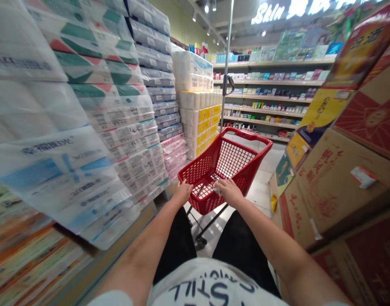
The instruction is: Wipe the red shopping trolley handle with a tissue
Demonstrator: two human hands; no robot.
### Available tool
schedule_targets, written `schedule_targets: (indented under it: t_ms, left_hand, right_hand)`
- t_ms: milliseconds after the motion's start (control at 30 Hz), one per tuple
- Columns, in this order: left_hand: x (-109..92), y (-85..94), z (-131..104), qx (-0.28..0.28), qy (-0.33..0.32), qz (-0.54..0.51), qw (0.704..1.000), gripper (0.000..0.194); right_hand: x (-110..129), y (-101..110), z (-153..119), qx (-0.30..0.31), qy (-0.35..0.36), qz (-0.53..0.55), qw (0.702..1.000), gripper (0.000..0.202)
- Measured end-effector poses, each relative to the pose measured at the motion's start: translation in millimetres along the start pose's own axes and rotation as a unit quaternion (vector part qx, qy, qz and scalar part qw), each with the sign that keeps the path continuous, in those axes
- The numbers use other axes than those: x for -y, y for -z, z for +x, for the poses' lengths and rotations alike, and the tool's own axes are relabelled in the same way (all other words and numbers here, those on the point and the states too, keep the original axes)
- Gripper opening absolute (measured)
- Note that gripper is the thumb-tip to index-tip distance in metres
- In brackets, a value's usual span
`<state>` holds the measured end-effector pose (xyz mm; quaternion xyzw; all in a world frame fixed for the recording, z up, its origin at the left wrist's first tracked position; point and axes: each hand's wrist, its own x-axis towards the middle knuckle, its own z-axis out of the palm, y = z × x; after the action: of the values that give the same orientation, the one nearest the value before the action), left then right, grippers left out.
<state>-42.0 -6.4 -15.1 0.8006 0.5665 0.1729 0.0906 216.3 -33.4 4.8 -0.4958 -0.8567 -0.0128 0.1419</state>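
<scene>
Right in front of me stands a red plastic shopping cart (203,207), its basket a lattice and its raised handle at the far end. My left hand (182,192) is on the near left corner of the rim, fingers bent over the edge. Above the near side of the basket is my right hand (229,191), fingers curled. Something small and pale (217,189) shows at its fingertips, too unclear to name. The basket floor shows through between my hands, and the palms are hidden from view.
Wrapped tissue packs (108,97) rise in tall stacks along the left. Cardboard boxes (344,182) are piled close on the right. A metal pole (226,63) stands behind the cart, with shelves (271,80) of small packages farther back. Pale floor tiles (261,180) lie between.
</scene>
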Motion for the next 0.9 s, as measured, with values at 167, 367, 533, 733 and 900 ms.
schedule_targets:
  t_ms: [167,367,533,733,900]
  left_hand:
    - [-38.8,-2.5,0.0,-0.013,-0.026,-0.006,1.0,0.033]
    - [-32.7,-16.7,-17.6,0.007,-0.006,-0.011,1.0,0.031]
    - [8.4,-11.4,-16.6,-0.017,-0.078,-0.061,0.995,0.03]
    - [16.3,-5.5,-0.1,-0.006,-0.047,-0.019,0.999,0.033]
    - [-12.4,-19.5,5.8,-0.037,-0.002,0.004,0.999,0.04]
  right_hand:
    - [23.2,-6.9,18.5,0.0,0.03,0.016,0.999,0.039]
    - [-3.4,13.3,22.0,0.023,0.013,-0.003,1.0,0.026]
    - [-60.5,45.9,1.3,0.013,-0.042,-0.05,0.998,0.021]
    - [-79.6,59.6,-15.8,-0.016,-0.077,-0.103,0.992,0.023]
    - [-33.7,33.6,-0.9,-0.04,-0.105,-0.11,0.988,0.024]
